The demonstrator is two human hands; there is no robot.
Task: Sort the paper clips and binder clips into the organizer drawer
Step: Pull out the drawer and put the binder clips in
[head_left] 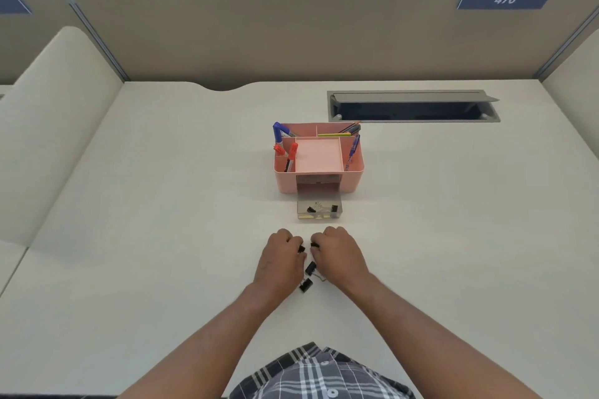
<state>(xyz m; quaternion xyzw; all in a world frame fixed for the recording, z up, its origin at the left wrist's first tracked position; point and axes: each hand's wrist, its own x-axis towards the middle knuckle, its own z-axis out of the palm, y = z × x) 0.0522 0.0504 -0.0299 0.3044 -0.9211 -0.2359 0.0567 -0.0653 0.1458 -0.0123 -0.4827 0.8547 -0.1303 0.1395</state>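
Note:
A pink desk organizer stands mid-table with its clear drawer pulled out toward me; several black binder clips and silver clips lie inside it. Just in front of the drawer, my left hand is closed on a black binder clip. Beside it, my right hand pinches another black binder clip. Two more black binder clips lie on the table between my wrists. A thin wire paper clip shows under my right hand.
Pens and markers stand in the organizer's top compartments. An open grey cable hatch sits in the table at the back right. A beige partition closes off the back, with side panels left and right.

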